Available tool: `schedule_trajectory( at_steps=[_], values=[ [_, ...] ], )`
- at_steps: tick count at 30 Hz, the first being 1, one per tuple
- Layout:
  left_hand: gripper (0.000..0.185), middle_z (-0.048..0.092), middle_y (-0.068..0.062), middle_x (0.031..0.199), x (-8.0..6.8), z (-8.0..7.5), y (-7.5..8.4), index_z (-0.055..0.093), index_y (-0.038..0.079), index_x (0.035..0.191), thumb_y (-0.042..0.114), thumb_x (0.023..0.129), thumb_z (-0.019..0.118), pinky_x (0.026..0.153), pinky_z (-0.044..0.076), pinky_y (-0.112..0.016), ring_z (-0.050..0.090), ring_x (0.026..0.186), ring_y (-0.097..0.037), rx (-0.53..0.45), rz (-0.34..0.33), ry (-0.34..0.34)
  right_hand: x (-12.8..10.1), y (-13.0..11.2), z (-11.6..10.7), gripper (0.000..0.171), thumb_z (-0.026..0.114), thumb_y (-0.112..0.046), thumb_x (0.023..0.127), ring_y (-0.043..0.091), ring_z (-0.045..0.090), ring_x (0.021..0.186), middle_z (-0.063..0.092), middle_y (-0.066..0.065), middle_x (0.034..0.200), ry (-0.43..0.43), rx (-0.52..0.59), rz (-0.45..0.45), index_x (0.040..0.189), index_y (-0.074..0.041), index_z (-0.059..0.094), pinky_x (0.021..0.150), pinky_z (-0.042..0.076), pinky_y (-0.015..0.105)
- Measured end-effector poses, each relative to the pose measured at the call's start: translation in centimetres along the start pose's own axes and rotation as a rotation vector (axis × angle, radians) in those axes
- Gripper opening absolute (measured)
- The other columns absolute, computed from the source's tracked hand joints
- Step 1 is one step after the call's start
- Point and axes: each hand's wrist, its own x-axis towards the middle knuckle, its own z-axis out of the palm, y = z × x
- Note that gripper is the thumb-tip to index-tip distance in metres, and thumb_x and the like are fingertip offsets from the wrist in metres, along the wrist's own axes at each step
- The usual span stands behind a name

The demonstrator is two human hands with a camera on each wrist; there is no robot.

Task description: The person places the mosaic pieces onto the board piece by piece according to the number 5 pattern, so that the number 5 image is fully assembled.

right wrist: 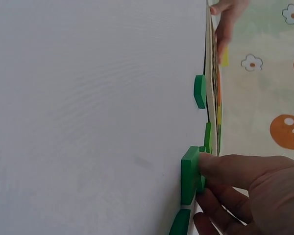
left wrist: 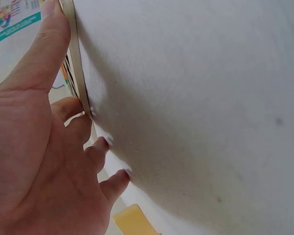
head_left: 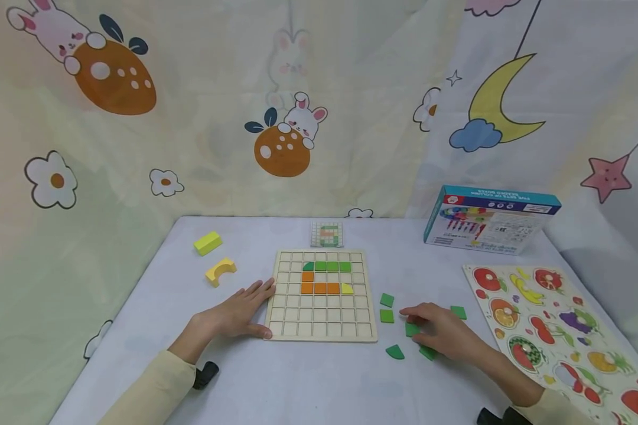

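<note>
A pale gridded wooden board (head_left: 320,316) lies on the table, with green, orange and yellow tiles set in some squares. My left hand (head_left: 244,310) rests at its left edge, fingers spread and fairly straight, thumb near the lower corner. To the right of the board, my right hand (head_left: 443,333) has thumb and fingertips at a green tile (head_left: 412,329); the right wrist view shows the thumb (right wrist: 220,169) against it and the fingers curled on its other side. Around that hand lie more green pieces: two square tiles (head_left: 386,316), a rounded one (head_left: 395,352) and another by the thumb (head_left: 427,352).
A small pattern card (head_left: 327,235) lies behind the board. Yellow blocks, one straight (head_left: 208,243) and one arched (head_left: 220,271), are at the left. A box (head_left: 491,221) stands back right, with a fruit-picture sheet (head_left: 510,319) in front. One green tile (head_left: 458,312) lies near the sheet.
</note>
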Motion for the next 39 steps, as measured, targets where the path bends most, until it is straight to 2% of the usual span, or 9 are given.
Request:
schedule_trajectory(
  at_steps=[6,10,13,19,24,30,39],
  values=[
    [0.102,0.010,-0.007,0.165,-0.1,0.3,-0.1,0.020,0.007,0.154,0.053,0.079,0.071,0.119,0.017,-0.059,0.010,0.151,-0.036,-0.005,-0.009,-0.008,0.8,-0.9,0.2,0.049,0.078,-0.011,0.080,0.014,0.061,0.097,0.066,-0.006,0.107,0.051,-0.057,0.005,0.126,-0.013,0.063,0.087,0.056,0.034],
    [0.101,0.011,-0.008,0.164,-0.2,0.2,-0.1,0.021,0.007,0.154,0.052,0.079,0.072,0.119,0.017,-0.060,0.011,0.150,-0.037,-0.012,-0.007,-0.005,2.4,-2.3,0.4,0.051,0.078,-0.010,0.079,0.014,0.060,0.098,0.067,-0.006,0.106,0.091,-0.095,-0.015,0.128,-0.013,0.062,0.088,0.056,0.038],
    [0.100,0.011,-0.007,0.164,-0.2,0.2,-0.1,0.021,0.008,0.154,0.052,0.080,0.072,0.119,0.017,-0.059,0.010,0.151,-0.036,-0.014,-0.010,-0.005,4.0,-3.5,0.9,0.051,0.078,-0.008,0.079,0.015,0.060,0.097,0.067,-0.005,0.105,0.106,-0.080,-0.035,0.128,-0.013,0.063,0.088,0.055,0.039],
    [0.100,0.009,-0.007,0.165,-0.1,0.3,-0.1,0.020,0.008,0.155,0.052,0.080,0.071,0.119,0.017,-0.059,0.010,0.151,-0.035,-0.029,-0.001,-0.009,7.2,-5.9,2.2,0.049,0.076,-0.006,0.080,0.017,0.058,0.095,0.066,-0.001,0.104,0.105,-0.018,-0.057,0.127,-0.009,0.063,0.080,0.054,0.034],
    [0.101,0.009,-0.007,0.165,0.0,0.4,0.0,0.020,0.008,0.155,0.053,0.080,0.071,0.119,0.016,-0.059,0.010,0.151,-0.035,-0.029,-0.001,-0.013,8.9,-7.0,3.5,0.046,0.075,-0.006,0.080,0.013,0.056,0.095,0.066,-0.004,0.102,0.071,-0.026,-0.055,0.125,-0.011,0.065,0.083,0.053,0.031],
    [0.101,0.008,-0.006,0.165,0.1,0.4,-0.1,0.020,0.009,0.155,0.054,0.080,0.070,0.120,0.017,-0.058,0.009,0.151,-0.034,-0.012,-0.005,-0.006,9.8,-7.3,4.5,0.045,0.076,-0.005,0.080,0.011,0.056,0.095,0.067,-0.002,0.104,0.052,-0.053,-0.072,0.124,-0.009,0.066,0.086,0.055,0.032],
    [0.101,0.009,-0.007,0.165,-0.2,0.0,-0.1,0.019,0.008,0.155,0.053,0.080,0.070,0.119,0.017,-0.059,0.010,0.151,-0.035,-0.001,-0.010,-0.006,10.1,-7.5,4.9,0.043,0.076,-0.006,0.080,0.014,0.056,0.098,0.067,-0.002,0.104,0.076,-0.091,-0.061,0.122,-0.010,0.067,0.090,0.054,0.035]
  ],
)
